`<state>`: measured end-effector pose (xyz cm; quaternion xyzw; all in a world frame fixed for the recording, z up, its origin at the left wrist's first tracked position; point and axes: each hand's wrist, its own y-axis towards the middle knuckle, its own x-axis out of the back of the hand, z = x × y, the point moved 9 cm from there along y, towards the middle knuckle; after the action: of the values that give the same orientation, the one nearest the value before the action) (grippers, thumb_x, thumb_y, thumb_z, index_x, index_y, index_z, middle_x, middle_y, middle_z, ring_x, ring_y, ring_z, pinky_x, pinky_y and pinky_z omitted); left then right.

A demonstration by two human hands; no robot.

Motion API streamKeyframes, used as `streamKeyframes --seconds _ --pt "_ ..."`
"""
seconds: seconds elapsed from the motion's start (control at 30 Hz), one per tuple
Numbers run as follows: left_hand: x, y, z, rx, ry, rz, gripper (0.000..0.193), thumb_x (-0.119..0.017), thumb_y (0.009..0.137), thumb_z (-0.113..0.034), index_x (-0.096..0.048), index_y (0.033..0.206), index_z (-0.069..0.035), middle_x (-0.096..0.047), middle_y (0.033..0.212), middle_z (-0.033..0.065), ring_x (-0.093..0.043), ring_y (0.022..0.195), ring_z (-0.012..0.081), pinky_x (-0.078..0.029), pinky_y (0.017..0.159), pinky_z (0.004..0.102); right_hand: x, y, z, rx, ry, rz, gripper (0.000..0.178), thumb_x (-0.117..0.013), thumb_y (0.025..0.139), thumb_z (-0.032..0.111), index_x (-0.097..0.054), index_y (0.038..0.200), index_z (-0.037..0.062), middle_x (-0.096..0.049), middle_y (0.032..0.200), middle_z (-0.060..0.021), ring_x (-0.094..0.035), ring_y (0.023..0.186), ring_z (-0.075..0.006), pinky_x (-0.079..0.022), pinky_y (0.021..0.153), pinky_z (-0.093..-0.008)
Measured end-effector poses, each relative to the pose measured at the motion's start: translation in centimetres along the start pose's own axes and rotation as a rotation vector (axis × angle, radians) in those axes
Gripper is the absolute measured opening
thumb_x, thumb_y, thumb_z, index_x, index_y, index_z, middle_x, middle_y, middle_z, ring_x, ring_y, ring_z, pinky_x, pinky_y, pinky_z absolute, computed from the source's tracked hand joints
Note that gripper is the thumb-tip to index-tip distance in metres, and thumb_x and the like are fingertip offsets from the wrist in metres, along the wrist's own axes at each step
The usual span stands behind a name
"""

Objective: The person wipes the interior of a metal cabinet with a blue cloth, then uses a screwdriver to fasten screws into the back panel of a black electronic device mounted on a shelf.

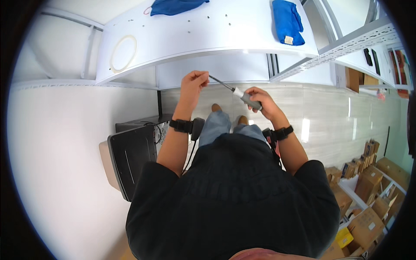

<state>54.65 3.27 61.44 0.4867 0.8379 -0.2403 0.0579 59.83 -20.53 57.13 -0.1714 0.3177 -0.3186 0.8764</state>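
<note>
Head view: a person in a black T-shirt [234, 195] and blue jeans [214, 128] stood at a white table [208, 41], seen from above. The right hand [265, 103] had its fingers wrapped round the grey-and-white handle of a screwdriver [238, 92], whose thin dark shaft slanted up and to the left. The tool was in the air between the two hands, in front of the table's near edge and above the tiled floor [316, 108]. The left hand [195, 82] was curled at the shaft's far end, fingertips drawn together; whether they pinched the tip or something small could not be told. On the table lay a pale ring [112, 57] to the left, scattered small dark pieces, perhaps screws [208, 17], and two blue cloth items, one at the far edge [180, 6], one folded at the right [286, 21]. Cardboard boxes [366, 227] filled the lower right.
</note>
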Motion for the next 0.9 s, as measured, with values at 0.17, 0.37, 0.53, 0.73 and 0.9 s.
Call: streamKeyframes --seconds 0.17,0.37,0.53,0.73,0.9 --pt "0.6 4.0 -2.2 0.008 0.058 0.037 0.012 -0.066 0.088 -0.011 -0.066 0.091 0.0 -0.062 0.076 0.0042 -0.057 0.072 0.0115 -0.047 0.068 0.0249 -1.3 2.0 2.9 -0.009 0.011 -0.091 0.029 -0.055 0.08 0.017 -0.058 0.106 0.0042 -0.063 0.08 -0.0065 -0.058 0.063 -0.0115 -0.041 0.047 -0.0231" --pt "3.9 9.0 -6.8 -0.263 0.426 -0.156 0.014 -0.069 0.085 -0.014 -0.069 0.089 -0.001 -0.066 0.078 0.0036 -0.058 0.072 0.0123 -0.047 0.067 0.0262 -2.9 5.0 6.5 0.058 0.032 -0.167 0.03 -0.055 0.08 0.017 -0.057 0.106 0.0026 -0.063 0.081 -0.0082 -0.059 0.061 -0.0122 -0.041 0.046 -0.023" --pt "2.1 9.0 -10.7 -0.77 0.97 -0.234 0.011 -0.071 0.079 -0.012 -0.073 0.089 -0.008 -0.069 0.081 0.0044 -0.059 0.075 0.0182 -0.048 0.07 0.0301 -3.3 6.2 6.7 0.059 0.038 -0.252 0.031 -0.054 0.081 0.017 -0.056 0.108 0.001 -0.063 0.081 -0.0092 -0.059 0.06 -0.0129 -0.042 0.046 -0.0228" --pt "2.2 10.0 -10.4 -0.827 1.105 -0.251 0.007 -0.073 0.075 -0.011 -0.072 0.082 -0.01 -0.064 0.081 0.0018 -0.054 0.078 0.0232 -0.047 0.071 0.035 -3.6 6.8 6.2 0.059 0.063 -0.292 0.032 -0.052 0.082 0.015 -0.054 0.11 -0.001 -0.063 0.081 -0.0109 -0.059 0.06 -0.0139 -0.043 0.046 -0.0225" --pt "2.2 10.5 -10.1 -0.836 1.145 -0.307 0.01 -0.073 0.076 -0.012 -0.074 0.086 -0.011 -0.06 0.081 0.0021 -0.053 0.079 0.0222 -0.045 0.072 0.0337 -3.8 7.1 6.7 0.067 0.054 -0.283 0.031 -0.05 0.083 0.015 -0.052 0.109 -0.0017 -0.063 0.082 -0.0123 -0.059 0.06 -0.015 -0.044 0.047 -0.0224"
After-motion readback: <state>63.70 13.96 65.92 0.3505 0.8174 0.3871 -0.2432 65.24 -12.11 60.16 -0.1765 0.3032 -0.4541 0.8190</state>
